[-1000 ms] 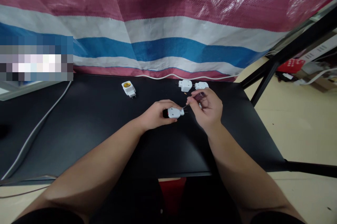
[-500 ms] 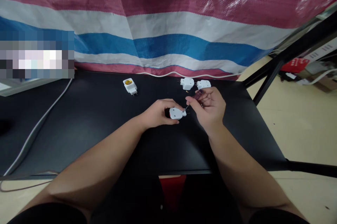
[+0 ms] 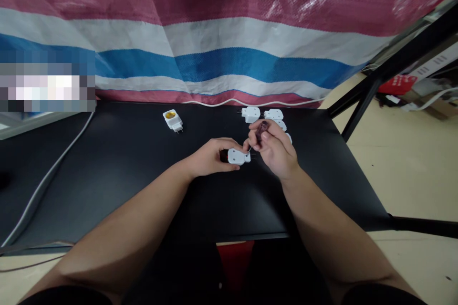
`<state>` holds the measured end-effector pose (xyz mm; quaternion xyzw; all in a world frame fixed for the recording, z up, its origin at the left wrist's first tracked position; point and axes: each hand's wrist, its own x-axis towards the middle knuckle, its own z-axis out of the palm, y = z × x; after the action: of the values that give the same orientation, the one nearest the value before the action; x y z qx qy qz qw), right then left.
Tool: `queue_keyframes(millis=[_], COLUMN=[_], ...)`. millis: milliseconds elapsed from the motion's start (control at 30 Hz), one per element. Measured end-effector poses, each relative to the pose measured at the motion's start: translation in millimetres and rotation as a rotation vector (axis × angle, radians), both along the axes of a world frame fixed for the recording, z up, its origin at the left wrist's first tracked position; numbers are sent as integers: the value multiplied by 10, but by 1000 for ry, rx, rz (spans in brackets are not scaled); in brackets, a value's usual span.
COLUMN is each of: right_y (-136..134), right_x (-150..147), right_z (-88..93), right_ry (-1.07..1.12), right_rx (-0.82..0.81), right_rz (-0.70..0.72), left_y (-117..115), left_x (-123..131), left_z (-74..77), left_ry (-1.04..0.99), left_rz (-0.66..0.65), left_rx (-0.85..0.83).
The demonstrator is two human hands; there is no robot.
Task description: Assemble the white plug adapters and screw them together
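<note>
My left hand (image 3: 216, 156) is closed around a white plug-in lamp holder (image 3: 236, 156), whose metal prongs point right. Two dark screw holes show on its upper face. Gripped in my right hand (image 3: 274, 145) is a small screwdriver (image 3: 263, 128) with a dark translucent handle. Its thin shaft slants down to the narrow prong end of the held piece, and the tip meets the hole there as far as I can see. My right fingers are curled close beside that end.
More white plug-in pieces (image 3: 251, 114) lie behind my right hand, some partly hidden by it. Another one (image 3: 172, 120), with a gold-coloured socket, rests at the back left. A white cable (image 3: 222, 103) runs along the back of the black table (image 3: 150, 152), below a striped sheet (image 3: 229, 61).
My right hand has turned, its fingers now wrapped further round the screwdriver, whose handle stands more upright. More white pieces show behind it. The left hand keeps its hold.
</note>
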<state>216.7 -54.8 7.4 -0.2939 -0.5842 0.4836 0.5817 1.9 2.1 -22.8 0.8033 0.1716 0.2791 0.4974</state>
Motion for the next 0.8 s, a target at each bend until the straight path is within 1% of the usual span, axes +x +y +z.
queue_keyframes(millis=[67, 133, 233, 367, 433, 567, 700, 800], right_y=[26, 41, 40, 28, 26, 16, 12, 18], right_x=[-49, -92, -107, -44, -15, -10, -45, -57], right_z=[-17, -26, 1, 97, 135, 155, 138, 135], right_ry=[115, 156, 137, 105, 117, 172, 188, 171], right_rx=[-38, -47, -46, -54, -76, -144, -97, -45], right_rz=[25, 8, 5, 6, -4, 51, 55, 38], left_y=[-8, -11, -8, -6, -13, -38, -50, -49], left_x=[5, 7, 7, 7, 8, 12, 22, 29], left_z=[-1, 0, 8, 28, 34, 42, 47, 39], left_ry=[-8, -12, -2, 9, 12, 26, 19, 9], left_rz=[-20, -31, -32, -33, -41, -64, -67, -58], left_rx=[-18, -29, -32, 2, -10, -41, -66, -52])
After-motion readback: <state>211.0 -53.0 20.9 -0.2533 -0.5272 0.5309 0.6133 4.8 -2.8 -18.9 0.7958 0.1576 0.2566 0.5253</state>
